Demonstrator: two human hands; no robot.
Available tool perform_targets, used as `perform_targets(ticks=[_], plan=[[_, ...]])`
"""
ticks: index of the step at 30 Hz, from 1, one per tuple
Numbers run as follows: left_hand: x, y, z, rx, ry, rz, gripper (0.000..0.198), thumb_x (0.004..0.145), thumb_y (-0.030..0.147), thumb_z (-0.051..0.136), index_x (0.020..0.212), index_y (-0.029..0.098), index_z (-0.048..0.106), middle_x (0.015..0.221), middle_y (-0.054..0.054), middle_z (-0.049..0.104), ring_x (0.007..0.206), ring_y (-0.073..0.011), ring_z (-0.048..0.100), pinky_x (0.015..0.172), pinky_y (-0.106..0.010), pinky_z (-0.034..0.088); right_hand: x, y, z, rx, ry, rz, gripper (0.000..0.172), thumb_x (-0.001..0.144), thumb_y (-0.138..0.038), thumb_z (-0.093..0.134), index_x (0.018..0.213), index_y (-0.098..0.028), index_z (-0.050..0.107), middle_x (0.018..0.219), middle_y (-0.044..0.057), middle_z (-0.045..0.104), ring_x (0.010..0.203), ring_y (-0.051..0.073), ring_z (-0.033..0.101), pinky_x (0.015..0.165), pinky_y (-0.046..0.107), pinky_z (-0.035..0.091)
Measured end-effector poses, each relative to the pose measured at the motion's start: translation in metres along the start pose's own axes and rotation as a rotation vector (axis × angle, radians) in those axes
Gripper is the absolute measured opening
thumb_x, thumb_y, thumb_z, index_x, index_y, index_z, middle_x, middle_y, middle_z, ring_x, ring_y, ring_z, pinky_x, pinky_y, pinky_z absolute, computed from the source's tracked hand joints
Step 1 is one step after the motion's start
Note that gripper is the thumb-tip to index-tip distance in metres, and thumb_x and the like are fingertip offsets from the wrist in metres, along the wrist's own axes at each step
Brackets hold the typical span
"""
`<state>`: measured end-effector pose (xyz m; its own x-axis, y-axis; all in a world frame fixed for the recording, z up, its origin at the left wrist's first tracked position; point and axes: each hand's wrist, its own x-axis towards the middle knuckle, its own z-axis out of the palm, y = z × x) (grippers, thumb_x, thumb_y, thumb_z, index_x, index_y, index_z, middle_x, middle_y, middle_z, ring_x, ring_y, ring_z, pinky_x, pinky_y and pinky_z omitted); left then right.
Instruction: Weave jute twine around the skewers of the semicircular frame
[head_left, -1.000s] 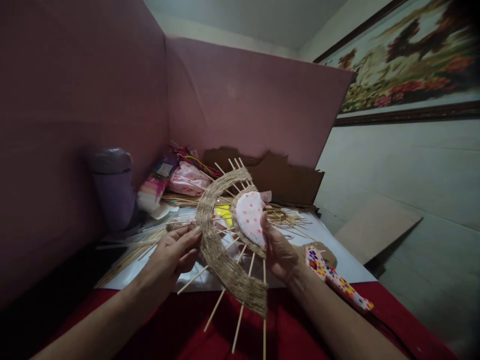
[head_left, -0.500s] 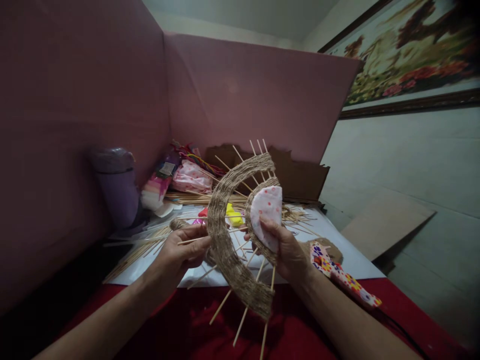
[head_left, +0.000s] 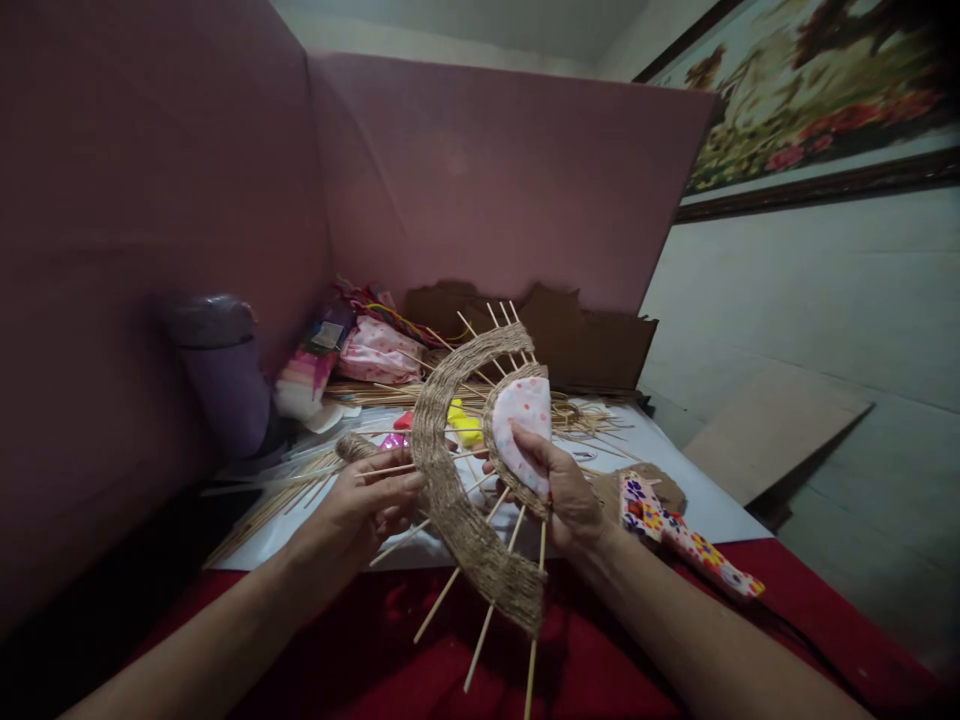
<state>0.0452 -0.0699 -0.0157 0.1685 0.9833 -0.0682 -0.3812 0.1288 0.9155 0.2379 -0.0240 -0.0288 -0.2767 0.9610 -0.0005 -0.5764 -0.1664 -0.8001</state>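
I hold up a half-round fan-shaped piece [head_left: 450,490] made of thin wooden sticks with a wide band of jute twine woven across them. Its hub is a half disc covered in white dotted fabric [head_left: 521,425]. My right hand [head_left: 559,490] pinches that hub, thumb on the fabric. My left hand [head_left: 371,505] is closed on the stick ends at the outer left edge of the twine band. A twine roll [head_left: 352,447] lies just behind my left hand.
A purple lidded container [head_left: 217,370] stands at the left against the pink board wall. Loose sticks [head_left: 292,490], pink fabric [head_left: 379,352], yellow and red bits [head_left: 465,425] and brown cardboard [head_left: 592,345] crowd the white sheet. A flowered fabric strip [head_left: 690,550] lies at the right on red cloth.
The woven piece rose and tilted half a second ago, then came back down a little. Both hands kept their grip; the right thumb shifted further onto the fabric hub.
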Motion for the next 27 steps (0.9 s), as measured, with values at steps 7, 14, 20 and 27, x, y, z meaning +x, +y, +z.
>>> perform_targets(ticks=[7, 14, 20, 27], plan=[[0.0009, -0.0026, -0.001, 0.036, -0.053, -0.031, 0.034, 0.065, 0.016, 0.074, 0.099, 0.016, 0.068, 0.099, -0.008, 0.07, 0.08, -0.0153, 0.063, 0.075, -0.024, 0.047, 0.0023, 0.0028, -0.0015, 0.073, 0.05, 0.118, 0.025, 0.083, -0.03, 0.055, 0.077, -0.009, 0.067, 0.056, 0.008, 0.069, 0.041, 0.015, 0.062, 0.039, 0.021, 0.051], [0.0016, -0.0051, -0.0008, 0.021, -0.058, -0.035, 0.036, 0.066, 0.014, 0.074, 0.101, 0.016, 0.067, 0.104, -0.01, 0.07, 0.091, -0.0214, 0.064, 0.086, -0.032, 0.046, 0.0018, 0.0024, 0.001, 0.106, 0.071, 0.151, 0.025, 0.083, -0.028, 0.053, 0.077, -0.008, 0.066, 0.054, 0.008, 0.068, 0.037, 0.013, 0.059, 0.033, 0.018, 0.046], [0.002, -0.0066, 0.0032, -0.095, -0.165, -0.061, 0.041, 0.068, 0.008, 0.07, 0.109, 0.013, 0.065, 0.106, -0.013, 0.07, 0.094, -0.0246, 0.066, 0.086, -0.034, 0.049, 0.0025, 0.006, -0.0007, 0.122, 0.092, 0.149, 0.023, 0.083, -0.026, 0.052, 0.075, -0.008, 0.065, 0.056, 0.008, 0.069, 0.037, 0.013, 0.059, 0.034, 0.02, 0.047], [0.0021, -0.0092, 0.0043, -0.107, -0.142, -0.072, 0.044, 0.066, 0.007, 0.071, 0.109, 0.012, 0.065, 0.1, -0.013, 0.072, 0.091, -0.0254, 0.067, 0.081, -0.033, 0.052, 0.0027, 0.0082, -0.0007, 0.157, 0.057, 0.173, 0.022, 0.082, -0.029, 0.053, 0.074, -0.011, 0.064, 0.054, 0.006, 0.067, 0.039, 0.014, 0.059, 0.04, 0.022, 0.049]])
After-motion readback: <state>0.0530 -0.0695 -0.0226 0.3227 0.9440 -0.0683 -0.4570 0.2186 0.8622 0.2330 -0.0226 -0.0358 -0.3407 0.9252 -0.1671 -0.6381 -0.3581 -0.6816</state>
